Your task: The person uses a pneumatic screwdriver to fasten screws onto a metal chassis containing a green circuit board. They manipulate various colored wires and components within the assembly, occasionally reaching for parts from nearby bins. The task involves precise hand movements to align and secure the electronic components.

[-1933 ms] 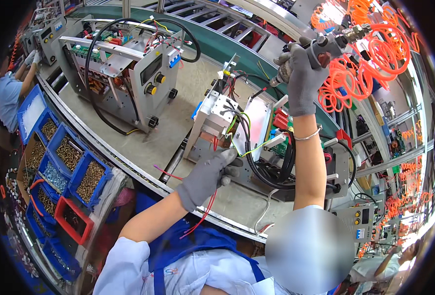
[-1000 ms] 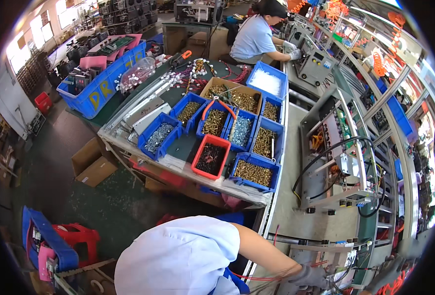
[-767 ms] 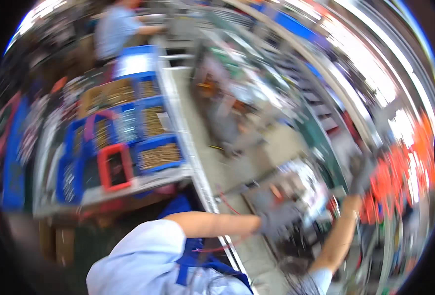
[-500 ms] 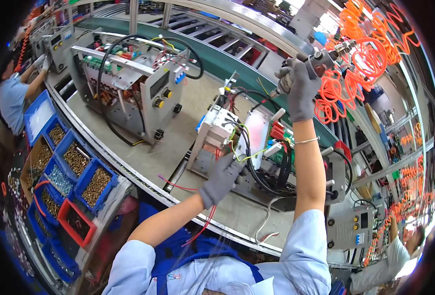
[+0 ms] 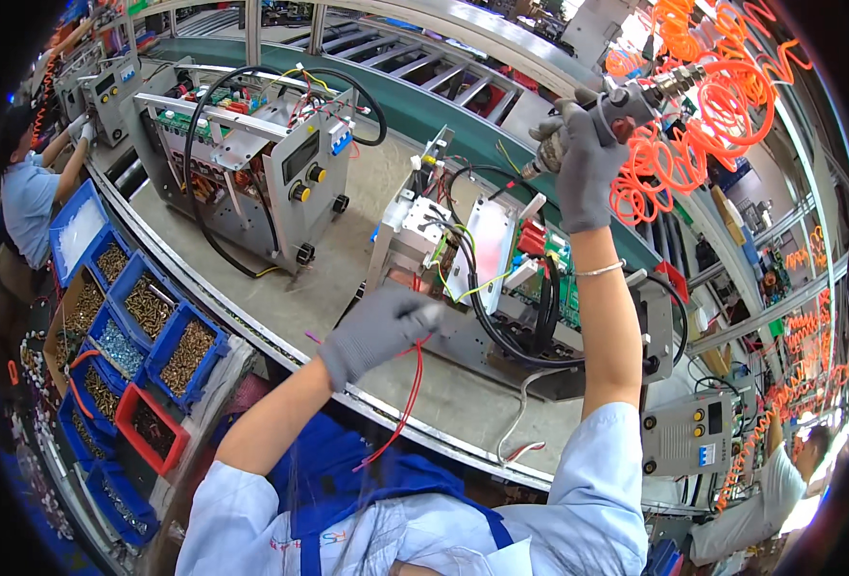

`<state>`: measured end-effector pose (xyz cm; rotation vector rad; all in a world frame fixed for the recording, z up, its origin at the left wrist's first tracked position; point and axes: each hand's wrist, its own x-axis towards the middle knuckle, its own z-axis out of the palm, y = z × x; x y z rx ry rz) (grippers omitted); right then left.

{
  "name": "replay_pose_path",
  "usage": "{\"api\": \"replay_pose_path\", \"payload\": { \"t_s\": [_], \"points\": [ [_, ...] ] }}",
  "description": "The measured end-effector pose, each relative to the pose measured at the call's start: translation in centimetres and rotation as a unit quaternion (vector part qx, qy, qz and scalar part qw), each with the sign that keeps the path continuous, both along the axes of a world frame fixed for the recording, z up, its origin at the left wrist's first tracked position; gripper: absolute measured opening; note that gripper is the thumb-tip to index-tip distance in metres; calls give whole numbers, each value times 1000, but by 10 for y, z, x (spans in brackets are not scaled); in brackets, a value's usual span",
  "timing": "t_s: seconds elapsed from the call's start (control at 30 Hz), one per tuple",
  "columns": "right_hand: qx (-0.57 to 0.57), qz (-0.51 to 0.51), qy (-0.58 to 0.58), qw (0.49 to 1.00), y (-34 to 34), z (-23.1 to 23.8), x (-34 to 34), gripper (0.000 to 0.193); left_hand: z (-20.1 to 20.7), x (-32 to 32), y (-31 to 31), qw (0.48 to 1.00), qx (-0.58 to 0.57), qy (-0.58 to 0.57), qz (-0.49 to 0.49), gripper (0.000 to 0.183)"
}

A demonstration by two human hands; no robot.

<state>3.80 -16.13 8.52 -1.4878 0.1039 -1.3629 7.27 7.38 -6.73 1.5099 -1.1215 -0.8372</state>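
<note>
My right hand (image 5: 592, 173), in a grey glove, grips an air screwdriver (image 5: 626, 108) raised above the far side of an open machine chassis (image 5: 501, 331). The tool's bit end points left, toward a black cable. My left hand (image 5: 381, 331), gloved too, hovers at the chassis's near left corner with its fingers curled together. Its fingertips are blurred, so what they hold, if anything, is hidden. Red wires (image 5: 413, 389) hang beside those fingers over the bench edge. Inside the chassis lie a pale metal plate (image 5: 482, 240), black cables (image 5: 544, 307) and green circuit boards.
A second open machine (image 5: 251, 163) stands at left on the bench. Blue bins (image 5: 189, 360) of screws and a red bin (image 5: 151, 432) sit at the near left. Orange coiled hoses (image 5: 669, 173) hang at right. A roller conveyor lies behind. Co-workers (image 5: 35, 197) are at far left and right.
My left hand has drawn back left from the chassis's inside, and its fingers have curled. My right hand and the screwdriver have shifted slightly left and up.
</note>
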Motion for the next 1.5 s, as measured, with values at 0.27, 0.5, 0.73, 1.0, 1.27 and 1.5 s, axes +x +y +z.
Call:
{"api": "replay_pose_path", "payload": {
  "t_s": [0.27,0.5,0.73,1.0,1.27,1.5],
  "points": [
    [-39,-27,3,999,-9,-17,2,18,107,18,-9,997,-57,-45,19,30],
    [-37,-29,-44,998,-6,-1,-23,12,129,80,-114,927,-1,-374,38,25],
    [62,60,-164,983,-1,15,-57,7,115,97,-125,972,-39,198,-121,35],
    [11,140,-244,960,61,22,-116,33,76,11,-33,821,-65,567,-22,36],
    [-45,233,-181,954,94,-4,-140,42,73,-19,-5,789,-121,602,12,28],
    [-85,232,-171,954,119,-1,-137,44,52,-36,6,749,-161,642,-13,28]
  ]
}}
